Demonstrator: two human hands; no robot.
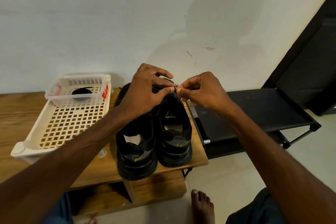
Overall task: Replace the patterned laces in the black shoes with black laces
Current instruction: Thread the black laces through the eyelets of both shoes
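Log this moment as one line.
left hand: pinches patterned lace | right hand: pinches same lace | black lace: in clear tub

Background, non-task items only
Wooden bench (18, 112) against a stained pale wall (109, 23). Cream lattice tray (72, 123) on the bench's left part, with a clear plastic tub (60, 102) at the tray's far end. Low black rack (263, 109) on the right beside the bench, on a light tile floor (227, 178). Dark panel (318, 60) at far right.
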